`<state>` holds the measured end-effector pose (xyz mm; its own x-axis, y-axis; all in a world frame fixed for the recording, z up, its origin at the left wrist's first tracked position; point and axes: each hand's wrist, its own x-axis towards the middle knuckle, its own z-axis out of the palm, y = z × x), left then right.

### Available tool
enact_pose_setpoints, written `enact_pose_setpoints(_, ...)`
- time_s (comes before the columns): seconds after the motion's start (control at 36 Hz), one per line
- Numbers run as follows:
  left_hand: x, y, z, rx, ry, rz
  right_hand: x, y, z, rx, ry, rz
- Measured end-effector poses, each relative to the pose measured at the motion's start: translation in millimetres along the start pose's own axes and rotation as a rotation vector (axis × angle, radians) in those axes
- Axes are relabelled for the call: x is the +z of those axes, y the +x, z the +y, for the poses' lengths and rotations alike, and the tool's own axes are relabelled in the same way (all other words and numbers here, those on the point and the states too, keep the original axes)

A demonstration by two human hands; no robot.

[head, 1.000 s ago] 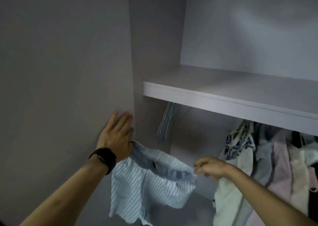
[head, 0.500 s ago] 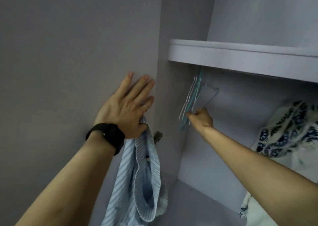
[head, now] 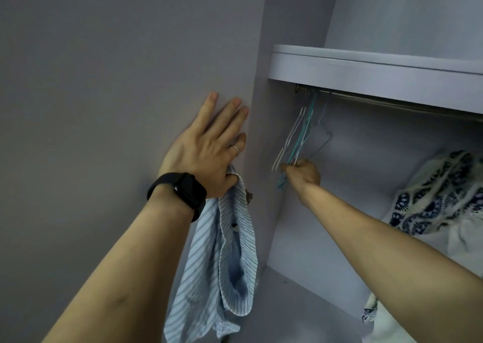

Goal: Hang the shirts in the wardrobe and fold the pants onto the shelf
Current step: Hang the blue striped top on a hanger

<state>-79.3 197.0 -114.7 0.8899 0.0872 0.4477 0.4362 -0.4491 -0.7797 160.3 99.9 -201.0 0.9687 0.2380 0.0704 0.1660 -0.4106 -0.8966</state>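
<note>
- Fingers (head: 227,123) of my left hand (head: 206,152) lie straight and spread, pressed flat against the wardrobe door (head: 104,81). The thumb below them pinches the shirt (head: 224,264) against the palm.
- The shirt, pale blue with fine stripes, hangs limp from that thumb. It drops past my wrist along the door's edge, just outside the hanging bay, and is not yet on a hanger.
- My right hand (head: 303,172) reaches into the bay with its back to the camera. Its fingers are curled tight round the lower ends of a bunch of hangers (head: 295,139).
- The hangers are thin wire in white, teal and grey. They hook over the left end of the rail (head: 392,102) and slant down and to the left into my grip.
- The rail runs just beneath the shelf (head: 366,73). From my view I see only the shelf's front edge and underside, so I cannot tell what lies on top.
- A black watch (head: 180,191) sits on my left wrist, and a thin ring (head: 236,150) is on one finger of that hand.
- At the right edge a navy-and-cream patterned garment (head: 439,199) hangs in the bay, well apart from the hangers. White cloth (head: 465,246) hangs below it.
</note>
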Motion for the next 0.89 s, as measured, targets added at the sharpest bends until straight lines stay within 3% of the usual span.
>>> enact_pose_setpoints(0.19,-0.9,-0.6,2.4,-0.002,-0.029,0.002,-1.9,-9.0,5.9,0.088,0.262,0.06)
enact_pose_setpoints(0.36,-1.3,0.2,1.7,-0.01,-0.034,-0.003,-15.9,-28.0,1.2,0.031,0.073,0.22)
enact_pose_setpoints(0.61,1.8,-0.4,3.5,-0.002,-0.024,0.006,-37.1,-50.8,-9.6,-0.224,-0.56,0.243)
enact_pose_setpoints(0.69,1.0,-0.4,3.1,-0.003,-0.035,0.003,-40.3,-54.4,-15.6,-0.225,-0.594,0.234)
enact_pose_setpoints(0.89,-2.7,-1.0,3.1,0.001,-0.056,-0.009,-40.7,-68.0,-27.8,-0.261,-0.427,0.279)
